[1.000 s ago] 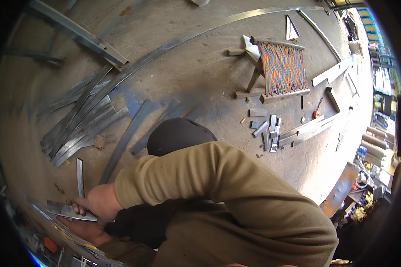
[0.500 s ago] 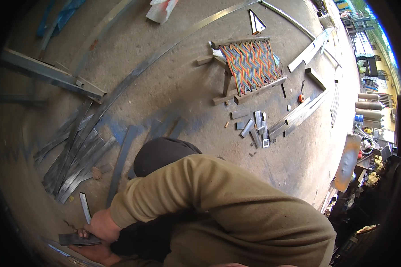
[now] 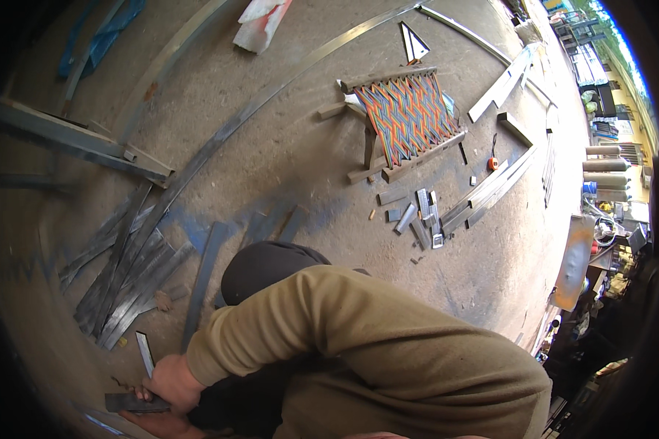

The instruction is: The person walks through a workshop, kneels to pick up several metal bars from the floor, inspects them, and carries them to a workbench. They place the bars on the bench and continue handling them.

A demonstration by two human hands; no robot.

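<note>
At the lower left, my right hand [image 3: 174, 382] is closed, its fingertips pressed on a short dark flat metal piece [image 3: 123, 402]. My left hand [image 3: 155, 423] lies beneath and grips the same piece from below; its fingers are partly hidden. A narrow shiny metal strip [image 3: 145, 353] runs up to the knuckles of my right hand, and I cannot tell whether it is held. My right arm in an olive sleeve [image 3: 271, 314] crosses in front of my body. Just beyond the hands lies a pile of long flat metal bars [image 3: 135, 278].
A stool with a woven multicoloured seat [image 3: 410, 113] lies on the floor. Near it are short metal offcuts [image 3: 421, 227], an orange tape measure [image 3: 493, 164], metal tubes [image 3: 483, 201] and a triangular square [image 3: 414, 45]. A steel beam [image 3: 80, 143] juts in from the left; gas cylinders [image 3: 606, 167] lie far right.
The view has shifted slightly, so the floor things sit a little lower at left. Both hands stay on the dark metal piece with almost the same grip.
</note>
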